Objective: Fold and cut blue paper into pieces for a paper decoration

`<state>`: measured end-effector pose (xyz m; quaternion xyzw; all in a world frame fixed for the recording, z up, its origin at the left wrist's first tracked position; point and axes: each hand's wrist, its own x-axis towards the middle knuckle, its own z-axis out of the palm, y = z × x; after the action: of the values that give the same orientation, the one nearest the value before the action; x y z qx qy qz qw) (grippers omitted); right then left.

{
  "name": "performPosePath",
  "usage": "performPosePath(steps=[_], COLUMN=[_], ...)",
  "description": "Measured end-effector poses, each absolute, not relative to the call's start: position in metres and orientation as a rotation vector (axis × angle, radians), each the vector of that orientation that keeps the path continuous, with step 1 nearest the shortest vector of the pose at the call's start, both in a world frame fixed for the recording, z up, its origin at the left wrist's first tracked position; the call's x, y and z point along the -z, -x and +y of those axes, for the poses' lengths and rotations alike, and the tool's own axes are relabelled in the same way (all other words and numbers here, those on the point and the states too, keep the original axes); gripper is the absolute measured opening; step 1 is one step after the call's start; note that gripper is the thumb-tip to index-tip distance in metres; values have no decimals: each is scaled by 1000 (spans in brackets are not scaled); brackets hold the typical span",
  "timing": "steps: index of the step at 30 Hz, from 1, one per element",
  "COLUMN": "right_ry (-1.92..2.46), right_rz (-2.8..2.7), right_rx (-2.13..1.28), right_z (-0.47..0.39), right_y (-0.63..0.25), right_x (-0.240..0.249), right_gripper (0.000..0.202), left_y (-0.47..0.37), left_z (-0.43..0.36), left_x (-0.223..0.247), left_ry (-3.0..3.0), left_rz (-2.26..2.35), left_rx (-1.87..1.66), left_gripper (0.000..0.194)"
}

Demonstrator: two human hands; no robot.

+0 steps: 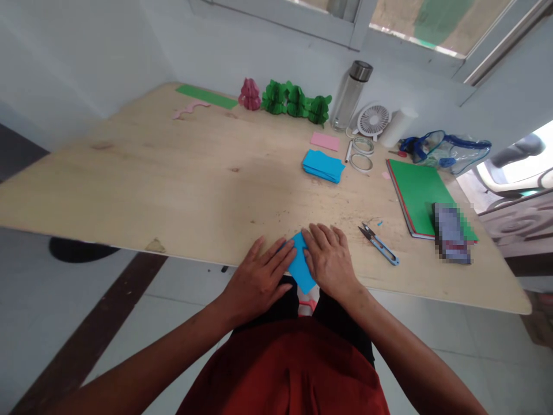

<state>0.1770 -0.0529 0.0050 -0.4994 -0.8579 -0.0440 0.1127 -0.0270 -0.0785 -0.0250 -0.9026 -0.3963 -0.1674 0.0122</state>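
A piece of blue paper (302, 268) lies at the table's front edge, one corner reaching past it. My left hand (263, 274) rests on its left side with fingers stretched out. From the right, my right hand (330, 256) presses on the paper, its fingers lying flat and side by side. Parts of the paper are hidden under both hands. To the right of my right hand lie blue thread snips (379, 245). Farther back is a stack of blue paper pieces (323, 167), with a pink paper piece (325, 141) behind it.
Green paper decorations (296, 101) and a pink one (249, 95) stand by the wall. Nearby are a glass bottle (348, 98), a small fan (374, 121) and tape rolls (361, 163). A blurred item (451, 233) lies on a green folder (427, 193) at right.
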Motion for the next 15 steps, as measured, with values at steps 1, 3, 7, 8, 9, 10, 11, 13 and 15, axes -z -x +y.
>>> performPosePath(steps=[1,3,7,8,9,10,11,13,15], right_ry=[1469,1474,1455,1449,1446,1445,1448,1457,1460], right_rz=[-2514,-2514,-2567,-2579,-2584,-2585,-2581,-2564,-2548], right_rx=[124,114,107,106,105,104,103,99,94], right_z=[-53,-51,-48,-47,-47,-46,-46,-46,-47], right_y=[-177,-177,-176,-176,-176,-176,-176,-176,-176], right_x=[-6,-8,-16,-17,-18,-18,-18,-16,-14], right_gripper=[41,41,39,38,37,35,34,33,34], left_y=[27,28,27,25,22,19,16,9,4], left_z=[-79,-79,-77,-75,-73,-70,-68,-63,-60], left_x=[25,25,16,12,8,5,3,1,4], left_ry=[2815,2825,2863,2869,2876,2881,2894,2908,2908], left_rz=[-1236,-1238,-1276,-1293,-1307,-1311,-1305,-1282,-1278], left_rx=[514,501,578,604,621,636,637,648,640], left_gripper=[55,55,55,57,59,61,64,67,69])
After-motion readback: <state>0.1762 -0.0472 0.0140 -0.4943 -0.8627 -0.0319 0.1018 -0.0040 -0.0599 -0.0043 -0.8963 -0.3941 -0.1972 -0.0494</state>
